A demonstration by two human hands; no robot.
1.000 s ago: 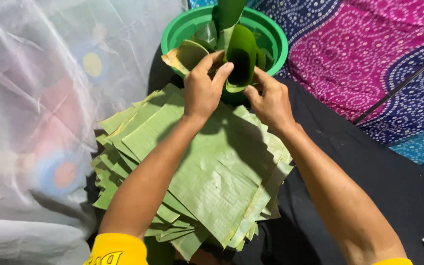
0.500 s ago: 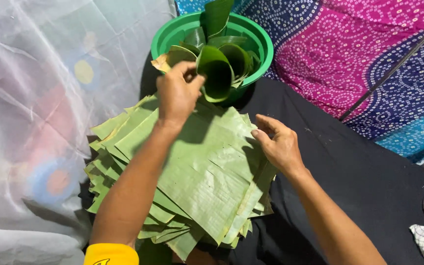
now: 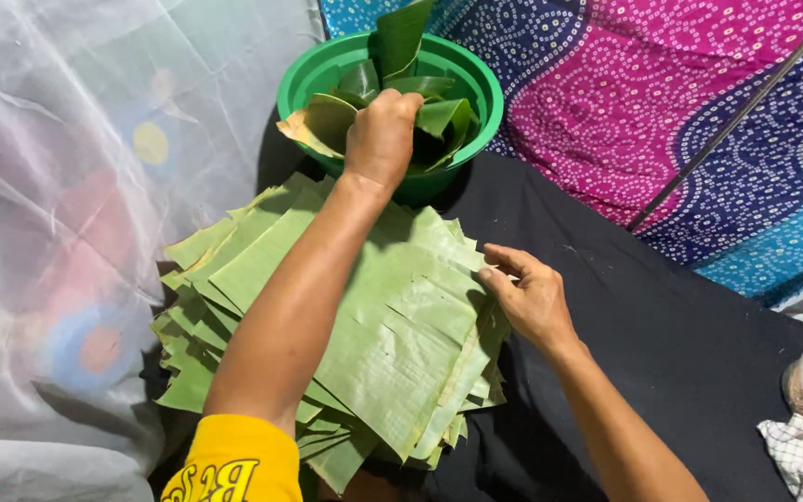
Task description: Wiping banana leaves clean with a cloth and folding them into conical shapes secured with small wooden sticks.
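Hands over leaf stack [image 3: 392, 344] on black cloth [image 3: 662, 353]: left hand [image 3: 381, 138] reaching into green bowl [image 3: 304, 74], fingers curling shut on folded leaf cones [image 3: 439, 116]; right hand [image 3: 530, 296] resting at stack's right edge, fingers loosely spread, touching top leaf.

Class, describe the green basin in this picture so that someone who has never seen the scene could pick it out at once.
Start at the big stack of flat, pale green leaf sheets on the black cloth. Just beyond its far edge, against the pink and blue patterned fabric, sits the green basin, where the left hand reaches in. It is the only round, bright green plastic container, and it holds curled dark leaves, not flat ones.
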